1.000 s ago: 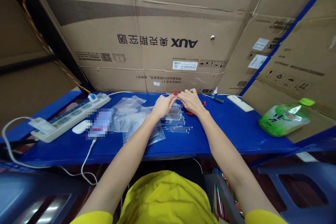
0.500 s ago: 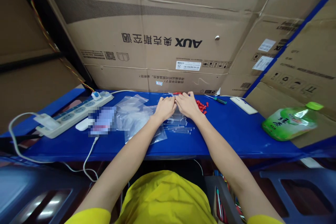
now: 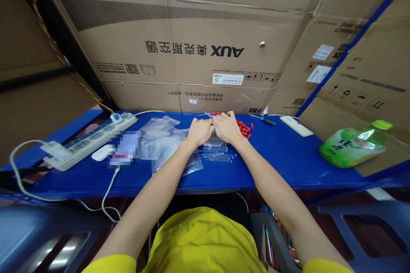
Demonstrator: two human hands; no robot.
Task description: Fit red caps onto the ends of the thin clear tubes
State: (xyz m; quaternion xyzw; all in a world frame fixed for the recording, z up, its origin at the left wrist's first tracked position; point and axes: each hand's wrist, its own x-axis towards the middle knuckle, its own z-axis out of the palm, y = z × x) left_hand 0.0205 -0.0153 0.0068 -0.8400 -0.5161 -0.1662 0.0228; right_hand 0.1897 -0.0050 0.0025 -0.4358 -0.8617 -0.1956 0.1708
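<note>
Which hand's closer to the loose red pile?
The right hand: the red pile lies right beside it. The left hand is farther off, nearer the clear bags, with the right hand between.

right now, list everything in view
rods: many, clear, centre
small pieces: many, red, centre right
bags: several, clear, centre left
power strip: one, white, left
oval object: one, white, left
pixelated item: one, pale, left
screwdriver: one, green-handled, back right
flat object: one, white, right
bottle: one, green, right
table: one, blue, beneath
cardboard: several panels, brown, behind
cables: several, mostly white, left
seats: two, grey, lower corners
shirt: one, yellow, bottom
left fingers: several, grip unclear, centre
right fingers: several, grip unclear, centre
</note>
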